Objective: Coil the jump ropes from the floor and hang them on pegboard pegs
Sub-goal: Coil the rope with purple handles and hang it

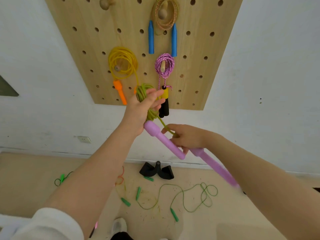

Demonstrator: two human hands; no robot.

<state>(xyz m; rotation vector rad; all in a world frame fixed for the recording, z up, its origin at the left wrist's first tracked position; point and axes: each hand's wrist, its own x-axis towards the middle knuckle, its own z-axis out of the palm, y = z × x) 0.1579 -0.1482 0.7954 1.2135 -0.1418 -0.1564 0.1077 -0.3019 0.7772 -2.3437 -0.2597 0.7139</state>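
Observation:
My left hand (143,108) holds a coil of olive-green rope (143,92) wound around it, in front of the wooden pegboard (97,49). One pink handle (164,141) of this rope hangs from the coil under that hand. My right hand (187,137) pinches the loose green strand beside that handle. The second pink handle (216,167) slants down below my right wrist. On the pegboard hang a yellow rope with orange handles (123,63), a pink rope (164,64) with black-and-yellow handles, and a tan rope with blue handles (162,16).
On the floor lie a green rope with green handles (190,196), more green handles (138,193), an orange-red rope (121,179) and another green rope (60,179) at left. A black object (156,171) sits by the wall. An empty peg (105,3) is at upper left.

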